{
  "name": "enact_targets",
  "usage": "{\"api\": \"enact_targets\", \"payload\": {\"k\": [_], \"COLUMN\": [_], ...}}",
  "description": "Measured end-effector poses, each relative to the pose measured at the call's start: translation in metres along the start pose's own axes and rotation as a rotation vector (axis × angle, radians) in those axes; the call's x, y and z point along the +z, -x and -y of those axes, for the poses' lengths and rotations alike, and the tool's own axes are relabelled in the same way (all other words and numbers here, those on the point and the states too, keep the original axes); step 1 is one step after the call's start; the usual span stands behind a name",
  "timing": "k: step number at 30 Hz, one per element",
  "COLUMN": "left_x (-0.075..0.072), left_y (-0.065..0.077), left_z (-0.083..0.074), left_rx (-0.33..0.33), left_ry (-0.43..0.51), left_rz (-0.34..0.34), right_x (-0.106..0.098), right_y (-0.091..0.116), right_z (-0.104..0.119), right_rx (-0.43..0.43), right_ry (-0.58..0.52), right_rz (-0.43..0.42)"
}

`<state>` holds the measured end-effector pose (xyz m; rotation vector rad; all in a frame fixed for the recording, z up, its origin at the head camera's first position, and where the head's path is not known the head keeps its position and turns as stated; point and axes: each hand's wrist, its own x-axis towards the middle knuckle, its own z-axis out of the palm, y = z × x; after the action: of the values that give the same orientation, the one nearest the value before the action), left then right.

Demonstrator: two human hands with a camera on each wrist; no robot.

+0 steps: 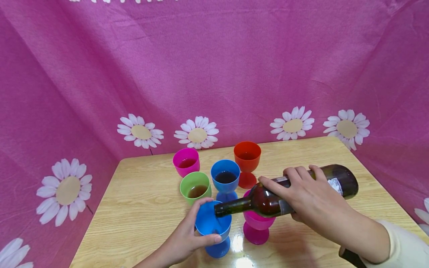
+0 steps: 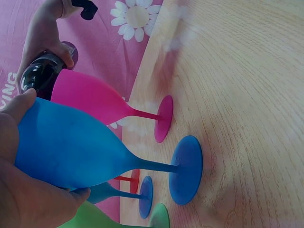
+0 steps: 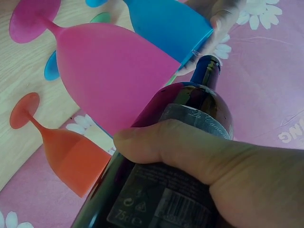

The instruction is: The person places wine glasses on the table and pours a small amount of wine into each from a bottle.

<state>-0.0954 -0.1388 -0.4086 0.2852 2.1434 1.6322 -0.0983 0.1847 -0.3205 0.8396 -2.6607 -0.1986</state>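
My left hand [image 1: 187,238] grips the bowl of the nearest blue plastic wine goblet [image 1: 205,217], thumb and fingers on opposite sides. The goblet's foot [image 2: 186,171] rests on the table in the left wrist view. From above, my right hand [image 1: 311,199] holds a dark glass wine bottle [image 1: 264,201] round its body. The bottle lies tipped to the left, its mouth [image 1: 219,210] over the blue goblet's opening. A faint streak shows below the mouth. Beneath the bottle stands a pink goblet [image 1: 256,232], partly hidden by it; its contents cannot be seen.
Behind stand a green goblet [image 1: 195,180], a second blue goblet [image 1: 225,165], another pink goblet [image 1: 186,152] and an orange-red goblet [image 1: 247,149], each with dark liquid inside. They share a wood-grain table [image 1: 134,208]. Pink cloth [image 1: 214,74] with white daisies surrounds its back and sides.
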Motion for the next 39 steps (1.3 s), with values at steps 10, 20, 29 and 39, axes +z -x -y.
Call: {"api": "enact_targets", "payload": {"k": [10, 20, 29, 39], "left_x": [-0.0001, -0.0003, -0.0004, -0.0004], "left_y": [-0.0004, 0.0004, 0.0004, 0.0003], "left_z": [0.0005, -0.0011, -0.0001, -0.0005], "left_rx": [0.003, 0.023, 0.030, 0.004], "left_ry": [0.013, 0.014, 0.013, 0.018], "left_rz": [0.005, 0.020, 0.026, 0.016], "right_x": [-0.0003, -0.0007, -0.0002, -0.0011], "right_y": [0.0005, 0.0008, 0.0013, 0.0017], "right_z": [0.0000, 0.0013, 0.0013, 0.0016], "right_rx": [-0.007, 0.000, -0.008, 0.004], "right_ry": [0.002, 0.003, 0.007, -0.003], "right_rz": [-0.001, 0.012, 0.005, 0.015]}}
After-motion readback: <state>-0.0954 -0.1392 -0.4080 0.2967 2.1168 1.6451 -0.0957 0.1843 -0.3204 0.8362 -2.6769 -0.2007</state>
